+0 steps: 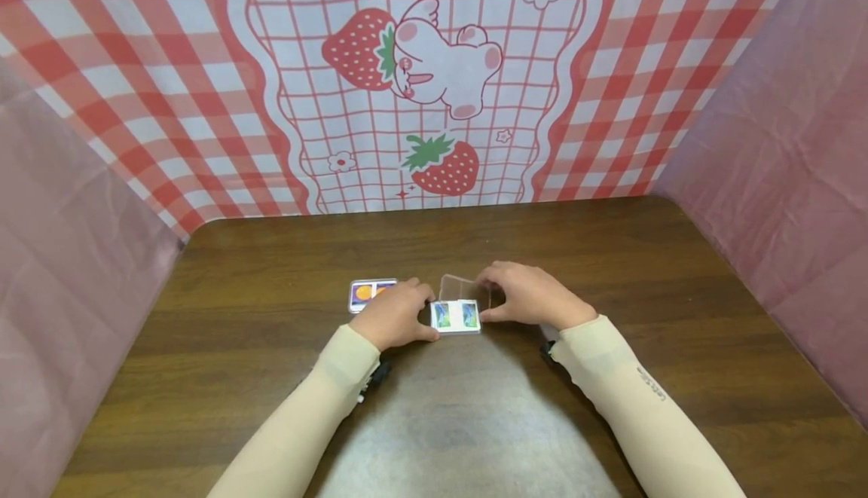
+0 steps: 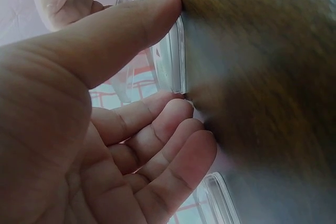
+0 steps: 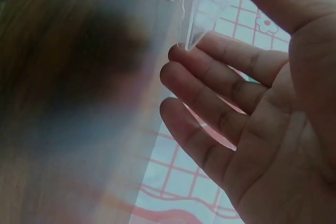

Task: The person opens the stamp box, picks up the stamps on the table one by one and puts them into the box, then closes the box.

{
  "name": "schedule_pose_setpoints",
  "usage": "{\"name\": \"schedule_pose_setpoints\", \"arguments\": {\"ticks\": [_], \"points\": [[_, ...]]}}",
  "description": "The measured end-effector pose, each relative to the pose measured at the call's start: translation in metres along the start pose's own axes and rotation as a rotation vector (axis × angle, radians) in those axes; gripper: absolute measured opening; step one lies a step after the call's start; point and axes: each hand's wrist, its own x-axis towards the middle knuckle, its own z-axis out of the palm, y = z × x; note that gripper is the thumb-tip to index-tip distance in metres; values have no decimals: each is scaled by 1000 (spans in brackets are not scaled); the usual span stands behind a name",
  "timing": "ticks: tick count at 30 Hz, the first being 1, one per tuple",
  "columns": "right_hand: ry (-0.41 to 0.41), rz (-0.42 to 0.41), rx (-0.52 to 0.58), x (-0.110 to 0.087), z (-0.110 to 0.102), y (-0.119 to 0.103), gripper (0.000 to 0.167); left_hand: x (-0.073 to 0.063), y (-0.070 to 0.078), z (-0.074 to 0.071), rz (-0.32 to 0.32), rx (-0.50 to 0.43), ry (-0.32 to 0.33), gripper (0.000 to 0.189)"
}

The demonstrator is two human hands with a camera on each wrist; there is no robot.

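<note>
A small clear plastic case (image 1: 456,329) lies on the table with a stack of cards (image 1: 444,316) in it, printed in blue and green with a white band across the middle. My left hand (image 1: 393,316) grips its left end, thumb at the near corner and fingertips at the far side. In the left wrist view the case edge (image 2: 181,59) shows between thumb and fingers. At the right, my right hand (image 1: 536,296) holds a clear lid (image 1: 457,287) by its right end, thumb low and fingers behind. The lid (image 3: 190,22) is tilted up behind the cards.
Just left of my left hand lies another clear case (image 1: 356,303) with orange and purple cards, partly hidden by the fingers. The brown wooden table (image 1: 271,423) ends at a checked strawberry cloth (image 1: 434,181) behind, with pink cloth (image 1: 759,144) hanging on both sides.
</note>
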Motion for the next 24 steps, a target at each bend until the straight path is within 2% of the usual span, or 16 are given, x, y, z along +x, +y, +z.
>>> {"name": "schedule_pose_setpoints", "arguments": {"ticks": [13,24], "points": [[-78,-84,19,2,4,-1,52,1,-1,0,-6,2,-15,67],[-87,-81,-33,1,5,-7,54,1,0,0,-9,8,-19,65]]}}
